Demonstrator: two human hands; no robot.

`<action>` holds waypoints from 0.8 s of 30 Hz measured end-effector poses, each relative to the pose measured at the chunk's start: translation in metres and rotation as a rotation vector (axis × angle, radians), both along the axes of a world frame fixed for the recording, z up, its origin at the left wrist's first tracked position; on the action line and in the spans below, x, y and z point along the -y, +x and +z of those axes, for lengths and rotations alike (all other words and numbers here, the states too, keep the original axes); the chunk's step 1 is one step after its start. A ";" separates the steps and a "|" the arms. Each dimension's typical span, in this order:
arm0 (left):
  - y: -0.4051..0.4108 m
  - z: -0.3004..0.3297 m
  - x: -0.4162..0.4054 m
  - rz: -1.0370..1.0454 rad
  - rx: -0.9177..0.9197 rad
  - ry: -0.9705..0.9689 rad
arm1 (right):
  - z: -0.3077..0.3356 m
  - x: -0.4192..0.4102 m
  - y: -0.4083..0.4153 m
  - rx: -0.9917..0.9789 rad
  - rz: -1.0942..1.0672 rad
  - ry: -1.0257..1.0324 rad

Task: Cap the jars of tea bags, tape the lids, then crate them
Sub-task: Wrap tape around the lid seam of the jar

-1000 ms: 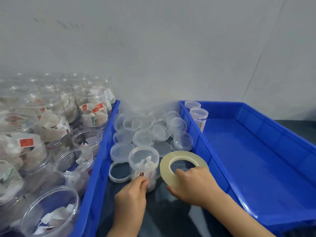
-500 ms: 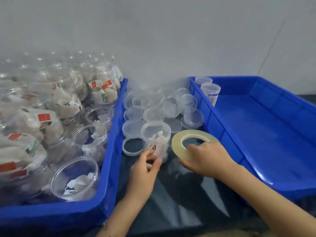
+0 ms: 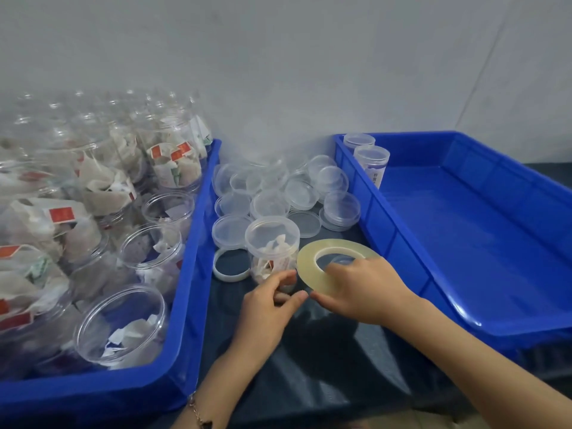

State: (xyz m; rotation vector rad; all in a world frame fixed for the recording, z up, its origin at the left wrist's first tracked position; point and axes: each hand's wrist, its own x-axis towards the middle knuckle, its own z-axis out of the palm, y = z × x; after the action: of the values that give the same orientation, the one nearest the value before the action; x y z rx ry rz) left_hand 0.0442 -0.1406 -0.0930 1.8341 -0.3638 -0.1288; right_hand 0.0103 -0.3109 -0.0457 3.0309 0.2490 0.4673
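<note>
Between two blue crates, the right hand (image 3: 365, 289) grips a tape roll (image 3: 335, 261) beside a capped jar (image 3: 272, 252) (tea bags inside). The left hand (image 3: 266, 308) pinches near the roll's edge; loose lids (image 3: 297, 193) lie behind.

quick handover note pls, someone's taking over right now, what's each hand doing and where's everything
Left hand: fingers at the base of the capped jar, pinching near the tape end; exact grip unclear.
Right hand: holds the tape roll beside that jar.
Loose lids lie on the dark table between the crates.
Left crate: many uncapped jars of tea bags.
Right crate: two finished jars in its far left corner.
Done: this jar is capped. Left: tape its lid, crate it, then repeat for the rest.
</note>
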 end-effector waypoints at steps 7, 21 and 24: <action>0.001 0.002 0.008 0.023 -0.013 -0.042 | 0.002 0.004 -0.003 -0.016 -0.009 -0.028; -0.007 0.006 0.018 0.184 0.198 0.495 | -0.002 0.006 -0.010 -0.109 -0.111 -0.015; -0.007 0.005 0.019 0.217 0.182 0.475 | -0.002 0.006 -0.016 -0.113 -0.071 -0.034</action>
State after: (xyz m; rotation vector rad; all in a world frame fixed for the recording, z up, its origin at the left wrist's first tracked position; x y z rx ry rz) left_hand 0.0369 -0.1595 -0.0877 2.3508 -0.2716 0.1135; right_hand -0.0053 -0.3174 -0.0473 3.0247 0.1535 0.2846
